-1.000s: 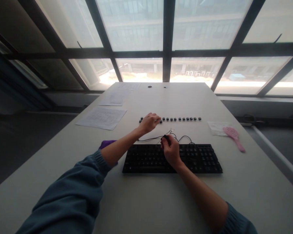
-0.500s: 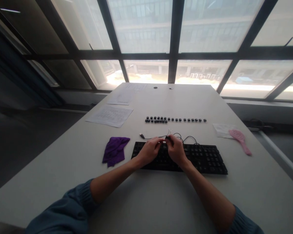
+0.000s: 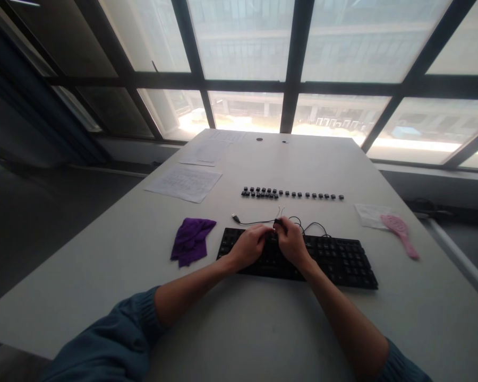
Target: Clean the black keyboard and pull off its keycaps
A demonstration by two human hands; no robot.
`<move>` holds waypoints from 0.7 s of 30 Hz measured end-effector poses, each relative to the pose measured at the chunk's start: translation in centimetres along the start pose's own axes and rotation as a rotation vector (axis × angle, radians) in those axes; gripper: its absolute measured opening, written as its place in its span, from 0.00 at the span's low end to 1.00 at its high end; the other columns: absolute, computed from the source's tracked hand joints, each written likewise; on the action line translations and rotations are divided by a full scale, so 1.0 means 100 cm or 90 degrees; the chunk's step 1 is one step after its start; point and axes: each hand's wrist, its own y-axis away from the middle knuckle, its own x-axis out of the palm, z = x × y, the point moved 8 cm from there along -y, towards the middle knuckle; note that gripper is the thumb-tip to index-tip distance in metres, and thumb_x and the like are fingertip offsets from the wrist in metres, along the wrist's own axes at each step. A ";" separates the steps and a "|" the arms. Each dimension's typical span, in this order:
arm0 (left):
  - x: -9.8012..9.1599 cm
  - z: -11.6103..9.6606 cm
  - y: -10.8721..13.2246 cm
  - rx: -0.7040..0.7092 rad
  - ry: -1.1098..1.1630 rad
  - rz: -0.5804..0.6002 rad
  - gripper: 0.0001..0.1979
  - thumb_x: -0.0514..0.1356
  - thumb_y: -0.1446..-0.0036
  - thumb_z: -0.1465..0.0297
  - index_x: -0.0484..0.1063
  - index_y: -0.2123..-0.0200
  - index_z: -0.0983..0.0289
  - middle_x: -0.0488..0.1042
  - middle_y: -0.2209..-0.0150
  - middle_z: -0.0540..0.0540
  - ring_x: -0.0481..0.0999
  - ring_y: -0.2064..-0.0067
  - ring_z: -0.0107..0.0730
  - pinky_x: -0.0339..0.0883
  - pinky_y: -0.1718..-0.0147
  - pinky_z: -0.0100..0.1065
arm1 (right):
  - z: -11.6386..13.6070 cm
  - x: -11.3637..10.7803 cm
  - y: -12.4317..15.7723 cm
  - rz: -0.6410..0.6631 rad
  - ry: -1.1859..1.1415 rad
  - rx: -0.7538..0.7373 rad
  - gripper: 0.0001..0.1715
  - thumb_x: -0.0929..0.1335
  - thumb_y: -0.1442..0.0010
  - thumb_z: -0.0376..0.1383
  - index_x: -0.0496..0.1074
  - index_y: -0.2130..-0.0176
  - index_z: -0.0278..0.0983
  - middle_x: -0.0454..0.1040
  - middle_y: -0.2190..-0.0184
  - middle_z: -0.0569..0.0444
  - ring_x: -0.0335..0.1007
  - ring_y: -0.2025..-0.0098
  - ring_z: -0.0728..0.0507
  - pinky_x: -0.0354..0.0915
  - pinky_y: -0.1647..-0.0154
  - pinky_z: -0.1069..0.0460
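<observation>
A black keyboard point(image 3: 338, 260) lies on the white table, with both hands over its left and middle part. My right hand point(image 3: 291, 241) is closed on a small dark piece, with a thin wire tool point(image 3: 280, 211) sticking up beyond the fingertips. My left hand point(image 3: 250, 245) has its fingers pinched together right beside it; whatever they hold is too small to make out. Beyond the keyboard, black keycaps point(image 3: 300, 194) stand in a row that is doubled at its left end. A black cable with a USB plug point(image 3: 236, 218) lies behind the keyboard.
On the left of the table point(image 3: 103, 249) lie a crumpled purple cloth point(image 3: 191, 241) and, farther back, printed sheets point(image 3: 185, 182). To the right, a pink hairbrush point(image 3: 400, 231) partly covers a clear plastic bag point(image 3: 368, 215). Windows stand behind the table.
The whole view has shifted slightly, so the table's contents appear a little to the right. Both hands stay together over the keyboard, the left fingertips slightly lower against the right.
</observation>
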 end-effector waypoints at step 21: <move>0.003 0.001 0.001 0.012 -0.035 0.016 0.12 0.51 0.41 0.81 0.71 0.64 0.63 0.75 0.63 0.55 0.73 0.59 0.37 0.68 0.55 0.37 | 0.014 0.005 0.011 0.054 0.040 -0.082 0.09 0.64 0.36 0.33 0.67 0.69 0.39 0.72 0.71 0.54 0.66 0.68 0.44 0.59 0.64 0.51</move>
